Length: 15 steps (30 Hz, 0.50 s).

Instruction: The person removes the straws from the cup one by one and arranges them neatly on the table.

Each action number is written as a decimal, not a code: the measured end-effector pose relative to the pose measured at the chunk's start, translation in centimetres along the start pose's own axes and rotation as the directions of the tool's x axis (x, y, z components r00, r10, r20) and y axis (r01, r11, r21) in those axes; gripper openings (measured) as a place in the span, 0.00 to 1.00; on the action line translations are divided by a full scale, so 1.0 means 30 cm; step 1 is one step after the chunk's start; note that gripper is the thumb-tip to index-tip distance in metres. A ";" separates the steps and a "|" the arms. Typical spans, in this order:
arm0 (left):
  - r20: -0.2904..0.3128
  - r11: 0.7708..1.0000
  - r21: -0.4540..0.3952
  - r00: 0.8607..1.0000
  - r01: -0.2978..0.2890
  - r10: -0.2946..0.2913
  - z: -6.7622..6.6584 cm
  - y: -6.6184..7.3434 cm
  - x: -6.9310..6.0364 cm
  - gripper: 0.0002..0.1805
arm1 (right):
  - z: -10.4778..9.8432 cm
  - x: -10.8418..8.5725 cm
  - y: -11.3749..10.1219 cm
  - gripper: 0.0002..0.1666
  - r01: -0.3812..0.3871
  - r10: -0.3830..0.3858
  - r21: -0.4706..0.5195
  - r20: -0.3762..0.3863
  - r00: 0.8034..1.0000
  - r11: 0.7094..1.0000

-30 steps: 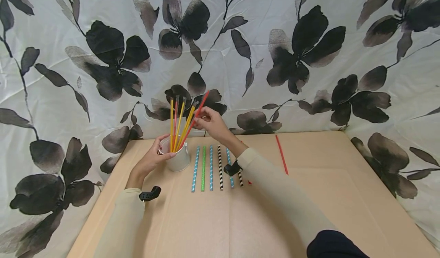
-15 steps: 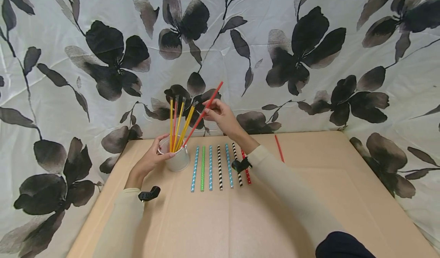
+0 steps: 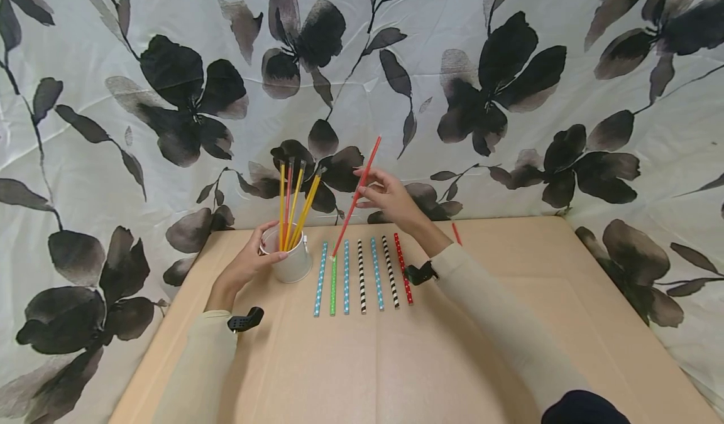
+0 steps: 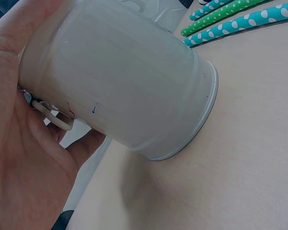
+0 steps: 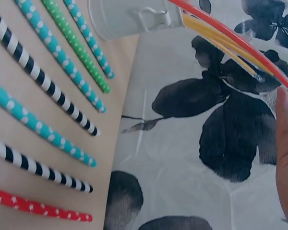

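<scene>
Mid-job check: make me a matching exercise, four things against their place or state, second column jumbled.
1. Left hand
2. Right hand
3. Yellow sticks
4. Green dotted straw

A. Standing in the bucket
B. Gripping the bucket
C. Second from left among the patterned straws, head view
D. Holding a plain red stick

Pairs: 1-B, 2-D, 3-A, 4-C

The head camera looks forward and down over the flat tan bench point(image 3: 351, 374). The left wrist view faces the round white bucket point(image 4: 120, 72) closely; the right wrist view shares it from farther off.
</scene>
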<state>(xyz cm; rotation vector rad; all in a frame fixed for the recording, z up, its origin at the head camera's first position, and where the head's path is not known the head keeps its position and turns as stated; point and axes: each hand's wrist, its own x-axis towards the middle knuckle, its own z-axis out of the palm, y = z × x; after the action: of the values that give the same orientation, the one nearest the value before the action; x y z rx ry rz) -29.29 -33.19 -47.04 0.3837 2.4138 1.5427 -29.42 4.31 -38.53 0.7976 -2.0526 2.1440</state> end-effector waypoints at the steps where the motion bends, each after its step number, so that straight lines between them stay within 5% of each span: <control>1: 0.001 1.000 0.000 1.000 -0.004 0.004 0.001 0.001 -0.001 0.52 | -0.010 -0.006 0.001 0.23 -0.006 0.006 -0.005 0.002 1.000 1.000; 15: -0.014 1.000 0.025 1.000 0.003 -0.002 0.003 -0.003 0.006 0.52 | -0.140 -0.107 -0.007 0.30 -0.056 0.058 -0.091 0.020 0.998 0.994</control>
<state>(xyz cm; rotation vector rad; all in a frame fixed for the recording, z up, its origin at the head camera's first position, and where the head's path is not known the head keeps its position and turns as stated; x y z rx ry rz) -29.43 -33.11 -47.17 0.3755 2.4453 1.5212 -27.89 9.28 -39.53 0.7650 -2.1926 2.0617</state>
